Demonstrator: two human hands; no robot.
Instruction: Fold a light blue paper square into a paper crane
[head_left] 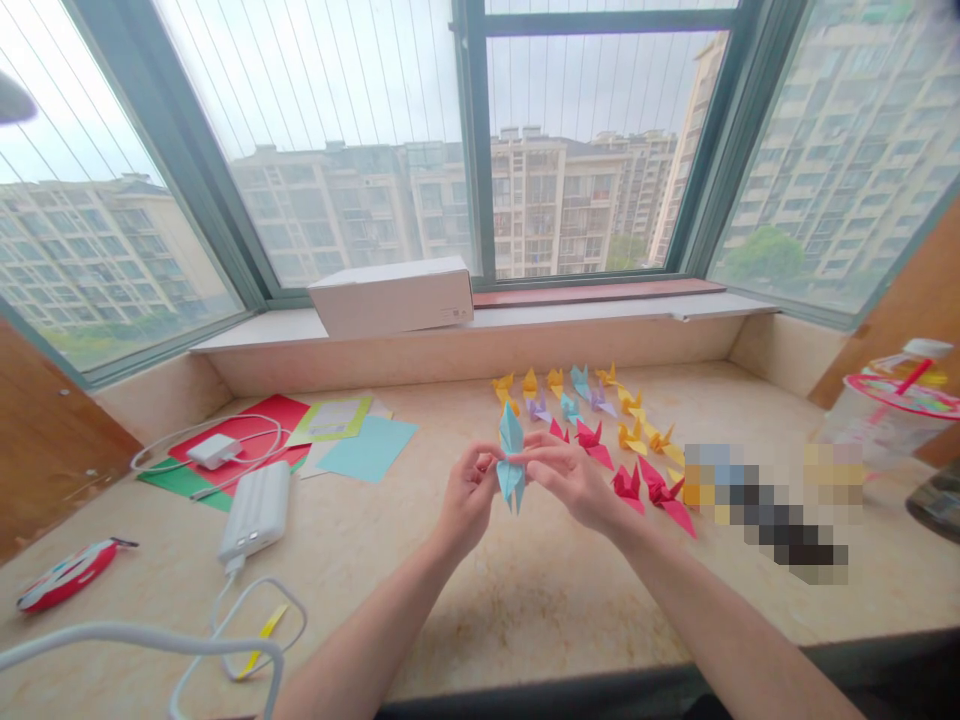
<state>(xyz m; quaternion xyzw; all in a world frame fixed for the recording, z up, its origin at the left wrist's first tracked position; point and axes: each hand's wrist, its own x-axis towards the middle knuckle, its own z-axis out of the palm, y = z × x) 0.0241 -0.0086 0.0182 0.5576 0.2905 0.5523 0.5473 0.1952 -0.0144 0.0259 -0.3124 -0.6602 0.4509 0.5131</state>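
Observation:
Between my two hands is a light blue folded paper [511, 440], upright, with a pointed top and two narrow points below. My left hand [474, 487] pinches its left edge at mid-height. From the other side, my right hand [566, 478] grips it with the fingers pressed against its middle. Just behind and to the right stand rows of folded paper cranes in yellow, blue, purple and red; a red crane [628, 486] sits close to my right wrist.
Coloured paper sheets, a blue one [369, 448] among them, lie left of my hands. A white power bank [255, 510] with cables and a red-and-white cutter [71, 575] are farther left. A white box [394, 298] rests on the sill. A plastic cup [877, 430] stands right.

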